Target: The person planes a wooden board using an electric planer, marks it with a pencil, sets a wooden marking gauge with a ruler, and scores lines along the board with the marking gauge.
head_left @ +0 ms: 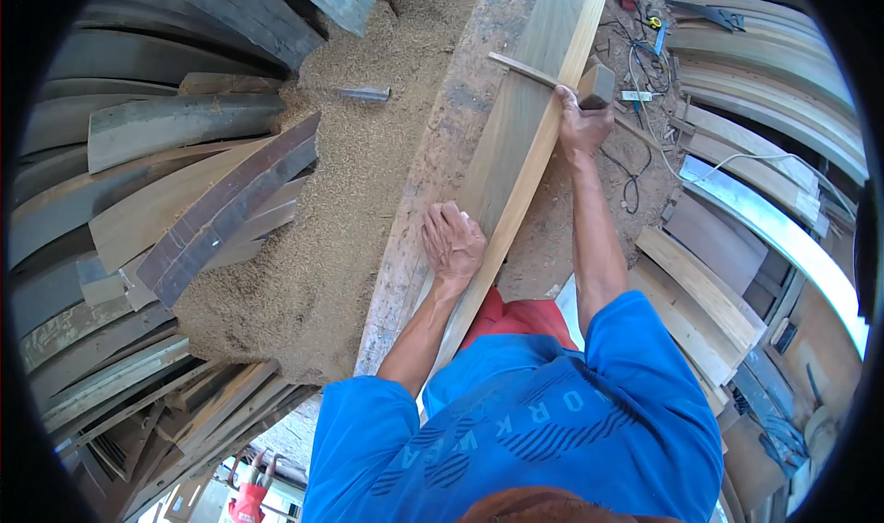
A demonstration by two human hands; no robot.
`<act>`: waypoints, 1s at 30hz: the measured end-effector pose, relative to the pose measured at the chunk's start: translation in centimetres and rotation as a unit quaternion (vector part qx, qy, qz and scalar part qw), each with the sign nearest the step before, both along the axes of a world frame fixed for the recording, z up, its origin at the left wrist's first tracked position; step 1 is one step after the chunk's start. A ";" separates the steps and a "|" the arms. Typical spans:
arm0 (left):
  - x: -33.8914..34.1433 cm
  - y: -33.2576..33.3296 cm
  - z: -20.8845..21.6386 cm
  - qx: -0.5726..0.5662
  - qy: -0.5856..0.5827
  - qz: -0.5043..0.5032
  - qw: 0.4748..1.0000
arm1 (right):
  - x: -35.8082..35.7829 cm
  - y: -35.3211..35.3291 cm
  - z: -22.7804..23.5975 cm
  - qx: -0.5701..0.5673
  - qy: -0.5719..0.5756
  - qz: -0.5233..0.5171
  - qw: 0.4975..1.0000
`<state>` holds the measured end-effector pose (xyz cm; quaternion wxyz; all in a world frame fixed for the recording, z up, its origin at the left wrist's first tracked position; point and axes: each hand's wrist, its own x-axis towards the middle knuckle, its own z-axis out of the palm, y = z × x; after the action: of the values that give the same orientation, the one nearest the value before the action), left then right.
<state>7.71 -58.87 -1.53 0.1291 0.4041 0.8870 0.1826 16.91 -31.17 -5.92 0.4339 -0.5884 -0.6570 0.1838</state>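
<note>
Item: one long plank (502, 159), grey-brown on its face, paler along its right edge; it is lying lengthwise on the worn desk (442, 155), running from the person's waist toward the top of the view.

Accessory: one thin wooden stick (525, 69), crossing the plank's far part; one wooden block (599, 83), sitting just beyond the pale edge. Whether they are joined, cannot tell.

Hands: set well apart. Right hand (585, 129) is gripping the wooden stick beside the block, thumb toward the plank's right edge. Left hand (454, 244) is resting on the nearer face, fingers bent; whether it is pinching the wood, cannot tell.

Handling (judged): plank probably stiff, fairly heavy by its length, dry rather than slippery, not fragile, though corners may be splintering; best hold, both long edges, hands spread wide.

Edges and room: on the left, a strip of desk is showing, then sawdust (350, 182) is spreading toward stacked boards (184, 122); this side is seemingly offering more swing. On the right, cords (633, 187) are trailing and further boards (700, 293) are crowding, so long ends could be catching there
</note>
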 end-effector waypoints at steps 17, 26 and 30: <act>-3.3 17.5 -1.1 0.034 -0.041 -0.030 0.998 | -2.2 9.1 1.3 -0.114 0.013 0.036 0.993; -3.1 17.3 -1.8 0.044 -0.021 -0.033 0.998 | -1.3 12.1 0.3 -0.121 -0.007 0.022 0.992; -2.1 14.7 0.6 0.042 -0.045 -0.068 0.996 | -1.1 13.3 3.2 -0.196 -0.026 0.041 0.979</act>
<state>5.59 -44.14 -0.93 0.1637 0.4603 0.8422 0.2281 15.78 -17.87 -2.70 0.2855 -0.6394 -0.6426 0.3111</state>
